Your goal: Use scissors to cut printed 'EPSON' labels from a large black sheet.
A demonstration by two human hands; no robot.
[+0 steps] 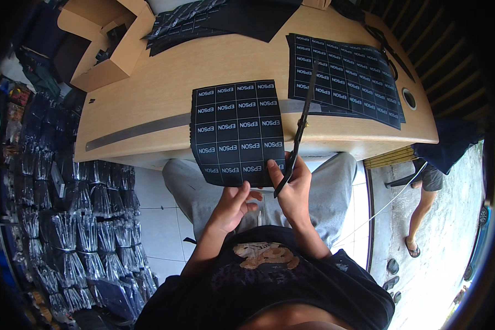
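Observation:
A black sheet (pixel 234 132) printed with a grid of white-lettered labels is held up in front of me, over the desk's near edge. Its left edge looks jagged. My right hand (pixel 294 190) is closed round the black handles of long scissors (pixel 302 124), whose blades point away from me. The right thumb also presses on the sheet's lower right corner. My left hand (pixel 234 208) is at the sheet's lower edge, its thumb tip close against it and its fingers loosely bent and apart. Whether the left thumb touches the sheet is hard to tell.
A metal ruler (pixel 143 130) lies across the wooden desk (pixel 165 102), partly under the sheet. Similar printed sheets (pixel 346 77) are stacked at right, with more sheets (pixel 187 25) at the back. An open cardboard box (pixel 107 60) stands back left. Plastic-wrapped bundles (pixel 88 236) fill the left floor.

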